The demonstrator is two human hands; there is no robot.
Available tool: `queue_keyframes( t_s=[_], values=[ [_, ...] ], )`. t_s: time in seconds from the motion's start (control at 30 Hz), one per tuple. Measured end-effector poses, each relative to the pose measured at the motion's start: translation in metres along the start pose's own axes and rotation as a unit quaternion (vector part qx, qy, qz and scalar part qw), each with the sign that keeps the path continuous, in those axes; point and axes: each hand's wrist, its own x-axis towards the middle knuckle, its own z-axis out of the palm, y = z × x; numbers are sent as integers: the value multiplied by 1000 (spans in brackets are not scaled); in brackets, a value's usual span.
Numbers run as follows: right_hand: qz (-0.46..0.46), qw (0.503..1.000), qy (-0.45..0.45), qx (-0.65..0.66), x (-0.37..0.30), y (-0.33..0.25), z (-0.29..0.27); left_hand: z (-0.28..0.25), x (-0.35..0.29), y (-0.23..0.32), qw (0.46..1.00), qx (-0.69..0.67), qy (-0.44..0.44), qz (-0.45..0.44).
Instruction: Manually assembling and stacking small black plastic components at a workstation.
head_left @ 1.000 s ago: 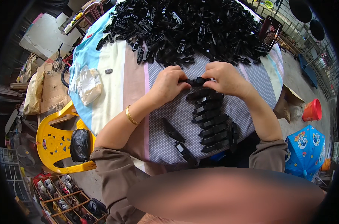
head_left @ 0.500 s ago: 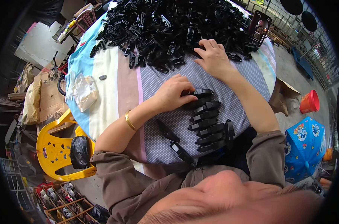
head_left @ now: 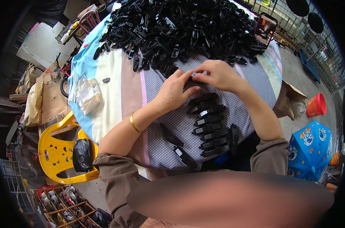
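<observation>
Both my hands meet over the dotted grey part of the table cover, just short of a large heap of black plastic pieces [head_left: 172, 34]. Between the thumb and fingers of my right hand [head_left: 220, 78] is a small piece with a pale, shiny part [head_left: 195, 74]; its shape is mostly hidden. My left hand [head_left: 175, 91] has its fingertips beside that piece, thumb stretched apart from the fingers. Below them runs a stacked row of black plastic pieces [head_left: 210, 125], one with a white patch. Another black piece [head_left: 234, 135] stands at the row's right; two more [head_left: 184, 156] lie to its left.
A phone [head_left: 264, 30] stands propped at the table's far right. On the left lie a clear plastic bag [head_left: 87, 94] and a small dark oval thing [head_left: 106, 80]. Around the table are a yellow chair [head_left: 56, 152], a red bucket [head_left: 316, 105] and a blue umbrella [head_left: 311, 148].
My left hand has let go of the row's far end and moved slightly up. My right hand has come back from the heap toward it, with a small piece in its fingers.
</observation>
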Motion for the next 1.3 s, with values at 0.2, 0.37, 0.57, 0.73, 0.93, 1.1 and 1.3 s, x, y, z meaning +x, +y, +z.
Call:
queue_keyframes(
  t_s=[0.2,0.37,0.57,0.73,0.93,1.1,1.3],
  values=[
    [6,988,32,-152,-3,14,-8,0,4,4,998,69,9,7],
    [36,977,109,-181,6,8,16,-4,-1,0,995,37,-17,86],
    [-56,985,116,-114,5,1,24,2,0,-11,996,-23,15,85],
    [-40,995,79,-55,2,6,31,0,1,-15,996,-33,22,81],
    [-84,995,43,40,0,2,22,0,0,-14,997,-75,24,13],
    [-95,993,71,-19,-2,-1,14,-1,2,-16,998,-58,33,-21],
    [-94,994,7,57,-2,-11,9,-2,1,-12,985,-133,51,-100]
  ],
)
